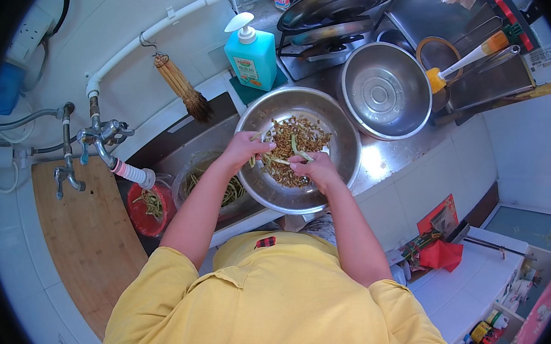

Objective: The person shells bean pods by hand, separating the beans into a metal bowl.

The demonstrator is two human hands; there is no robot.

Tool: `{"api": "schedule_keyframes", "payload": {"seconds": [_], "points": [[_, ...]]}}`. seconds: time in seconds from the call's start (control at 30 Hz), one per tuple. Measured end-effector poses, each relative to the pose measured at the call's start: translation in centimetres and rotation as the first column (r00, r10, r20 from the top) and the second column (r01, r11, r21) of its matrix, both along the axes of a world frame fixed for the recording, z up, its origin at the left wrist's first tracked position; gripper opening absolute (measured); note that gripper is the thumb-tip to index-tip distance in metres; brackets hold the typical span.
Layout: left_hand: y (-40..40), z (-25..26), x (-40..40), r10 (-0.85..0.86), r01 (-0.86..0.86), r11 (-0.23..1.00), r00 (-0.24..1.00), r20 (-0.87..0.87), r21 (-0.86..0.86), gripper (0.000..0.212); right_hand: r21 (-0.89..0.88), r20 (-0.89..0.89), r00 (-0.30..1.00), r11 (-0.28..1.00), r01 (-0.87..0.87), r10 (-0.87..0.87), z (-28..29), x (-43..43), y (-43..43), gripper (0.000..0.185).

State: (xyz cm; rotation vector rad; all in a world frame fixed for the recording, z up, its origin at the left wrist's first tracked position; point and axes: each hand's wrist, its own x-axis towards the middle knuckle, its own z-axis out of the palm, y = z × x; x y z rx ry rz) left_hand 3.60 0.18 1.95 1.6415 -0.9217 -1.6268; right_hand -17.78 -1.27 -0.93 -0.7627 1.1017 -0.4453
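Note:
A wide stainless steel basin (pixel 347 160) stands before me with loose brown beans (pixel 285 141) over its bottom. My left hand (pixel 244 151) is above its left side, pinching pale dried bean pods. At the right, my right hand (pixel 318 171) grips another pale green pod (pixel 301 151) between thumb and fingers. A thin pod piece spans the gap between both hands. Below my left forearm, a clear plastic bag (pixel 198 158) holds many long pods (pixel 233 192). Left of it, a red plastic bowl (pixel 138 219) contains pod pieces (pixel 152 205).
A second steel basin (pixel 384 91) overlaps the counter at upper right. Behind stand a turquoise pump bottle (pixel 256 61) and racked pans (pixel 337 7). A faucet (pixel 108 137), a hanging straw brush (pixel 180 84) and a wooden board (pixel 81 234) lie to the left.

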Motion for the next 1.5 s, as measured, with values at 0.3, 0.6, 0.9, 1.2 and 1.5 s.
{"api": "schedule_keyframes", "payload": {"seconds": [0.3,0.6,0.9,1.2,1.5], "points": [[-0.1,0.0,1.1,-0.159,0.152,0.984,0.984,0.079,0.094,0.027,-0.012,-0.081,0.992,0.996,0.093,-0.094,-0.8,-1.1,-0.4,0.008],[0.0,1.3,0.2,-0.433,0.425,0.890,0.901,0.012,0.168,0.024,0.019,-0.110,0.974,0.979,0.202,-0.199,-0.3,-0.9,-0.5,0.017],[-0.3,1.9,-0.4,-0.353,0.353,0.934,0.935,-0.025,0.048,0.016,-0.026,-0.042,0.980,0.981,0.191,-0.192,1.4,0.3,-0.1,0.022],[-0.2,1.2,-0.5,-0.266,0.264,0.964,0.962,0.055,0.036,0.013,-0.208,-0.061,0.983,0.965,0.157,-0.173,1.4,0.2,-0.6,0.023],[1.4,0.7,-0.2,0.054,-0.056,0.998,0.913,-0.405,0.007,0.013,-0.572,-0.220,0.968,0.788,-0.229,0.122,5.3,1.9,0.3,0.025]]}}
